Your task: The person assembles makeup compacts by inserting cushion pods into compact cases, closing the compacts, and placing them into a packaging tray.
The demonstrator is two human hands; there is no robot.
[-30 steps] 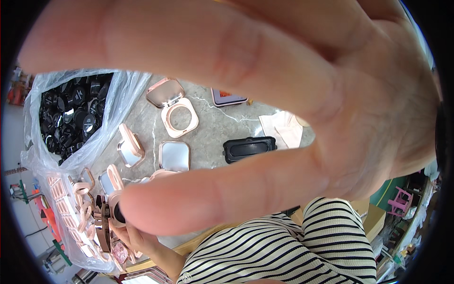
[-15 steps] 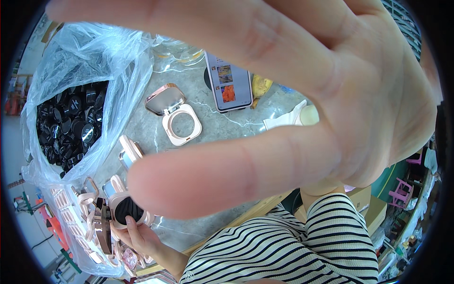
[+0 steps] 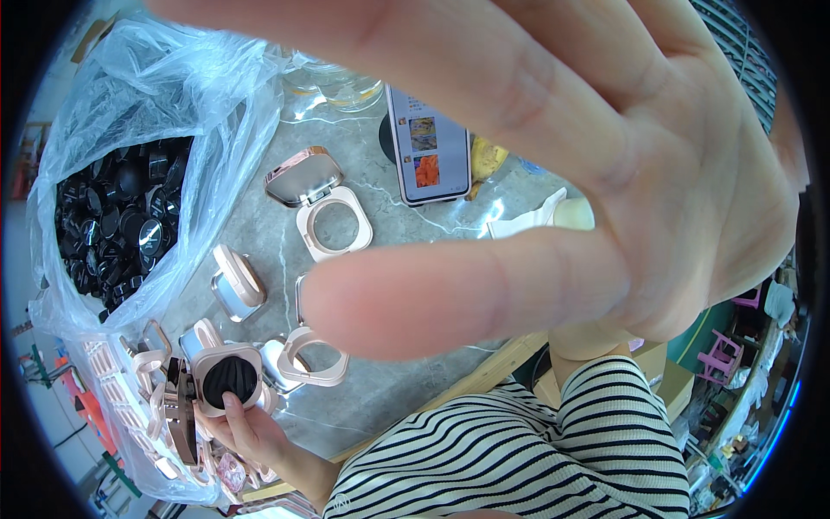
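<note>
Makeup compact (image 3: pixel 225 381): Pale pink and rounded-square, it sits raised in a person's grip at the lower left, beside a crowd of similar pink cases.
Left hand (image 3: pixel 251 435): Fingers are closed around the compact's near edge, the thumb pressed over its face; how far they wrap beneath cannot be told.
Right hand (image 3: pixel 683 195): Thumb and forefinger spread wide close to the camera, with nothing seen between them; the outer fingertips run out of view.
Weight and feel: Likely light, with a stiff, smooth plastic shell that could slip in dry fingers.
Black insert (image 3: pixel 235 373): Round, with a creased face; probably the softer part, better spared firm thumb pressure.
Brown panel (image 3: pixel 181 424): Glossy, upright just beside the compact and apparently its lid; likely prone to smudges, and any hinge there would strain if twisted.
Best hold: The pink outer rim, pinched from opposite sides, clear of the insert.
Gray table (image 3: pixel 402 229): Another open case (image 3: pixel 350 246) lies near the middle, its ring bare, below a phone (image 3: pixel 435 177).
</note>
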